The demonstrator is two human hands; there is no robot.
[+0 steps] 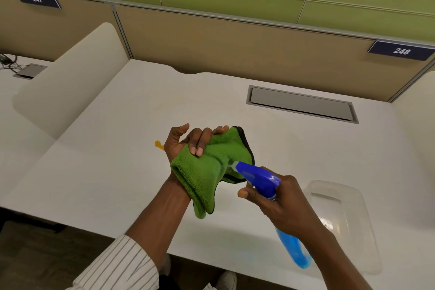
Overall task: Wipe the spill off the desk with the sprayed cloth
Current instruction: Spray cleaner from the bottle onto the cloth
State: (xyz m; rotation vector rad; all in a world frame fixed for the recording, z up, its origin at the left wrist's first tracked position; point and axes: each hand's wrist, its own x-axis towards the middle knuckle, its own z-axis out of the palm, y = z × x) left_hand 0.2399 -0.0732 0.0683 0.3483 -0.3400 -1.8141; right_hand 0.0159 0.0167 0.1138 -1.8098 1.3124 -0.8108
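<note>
My left hand [188,140] holds a folded green cloth [209,172] with a black edge, palm up, above the middle of the white desk [113,172]. My right hand [280,205] grips a spray bottle [261,178] with a blue head and blue liquid. Its nozzle points at the cloth and nearly touches it. A small orange spill [159,144] lies on the desk just left of my left hand, partly hidden behind it.
A clear plastic tray [348,223] sits at the desk's front right. A grey cable hatch [302,103] is set into the desk at the back right. A white divider [68,82] stands on the left, tan partition panels behind.
</note>
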